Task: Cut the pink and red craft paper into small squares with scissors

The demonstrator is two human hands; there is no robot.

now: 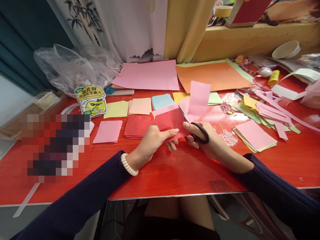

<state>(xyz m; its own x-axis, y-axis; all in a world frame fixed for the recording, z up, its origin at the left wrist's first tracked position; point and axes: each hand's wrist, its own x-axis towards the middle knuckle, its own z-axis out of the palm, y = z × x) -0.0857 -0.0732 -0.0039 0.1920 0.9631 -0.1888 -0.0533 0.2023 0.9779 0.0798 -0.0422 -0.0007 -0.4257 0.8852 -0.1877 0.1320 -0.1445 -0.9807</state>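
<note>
A red table [175,176] stands before a pale curtain [142,30]. The left hand [152,140] pinches red paper [170,120] between thumb and fingers, out in front at the table's middle. The right hand [208,135] grips black-handled scissors [206,133], its fingers curled round the handles, blades at the paper's right edge. Both forearms angle inward above the tabletop. Small paper stacks [139,125] lie near the left hand; cut strips [273,113] lie farther right.
</note>
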